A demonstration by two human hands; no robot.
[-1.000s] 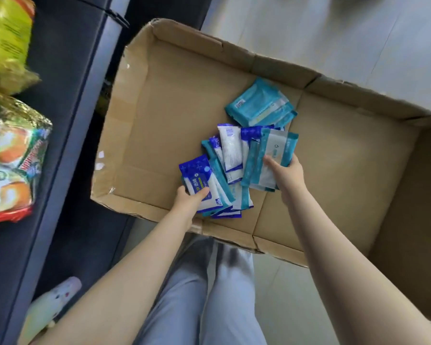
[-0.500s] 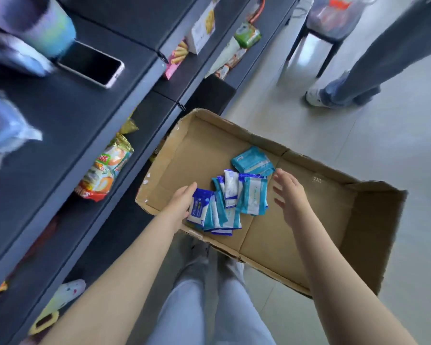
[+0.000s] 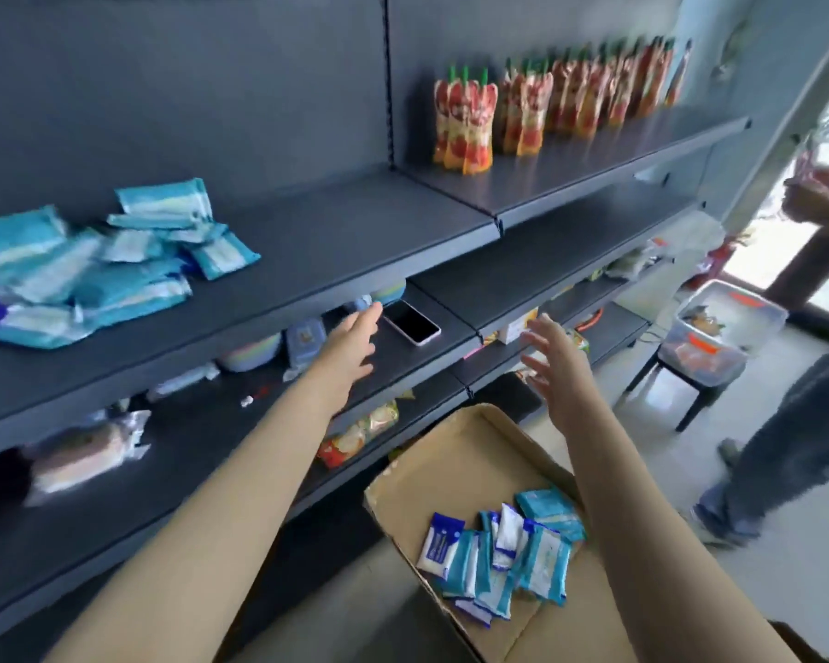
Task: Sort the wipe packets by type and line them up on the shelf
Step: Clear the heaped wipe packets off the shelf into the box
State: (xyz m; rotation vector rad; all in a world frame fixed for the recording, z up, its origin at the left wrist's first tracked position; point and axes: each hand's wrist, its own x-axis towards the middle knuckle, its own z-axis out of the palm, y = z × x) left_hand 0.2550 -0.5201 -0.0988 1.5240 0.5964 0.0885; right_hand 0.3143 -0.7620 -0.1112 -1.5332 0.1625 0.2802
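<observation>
Several teal and blue-white wipe packets point(image 3: 503, 562) lie in a loose heap inside an open cardboard box point(image 3: 451, 466) on the floor, low in the head view. A jumbled pile of teal wipe packets point(image 3: 92, 275) lies on the dark shelf point(image 3: 336, 241) at the left. My left hand point(image 3: 353, 339) is raised in front of the shelf edge, fingers straight, holding nothing. My right hand point(image 3: 553, 361) is lifted above the box with fingers spread, also holding nothing.
A phone point(image 3: 411, 322) lies on the lower shelf just beyond my left hand. Red-orange pouches point(image 3: 537, 107) stand in a row on the upper right shelf. Bowls and snack bags fill lower shelves. Another person's legs point(image 3: 781, 452) and a stool with a bin point(image 3: 704, 346) stand at right.
Both hands let go of the packets in the box and rose toward the shelf. My view swung up from the box to the shelves.
</observation>
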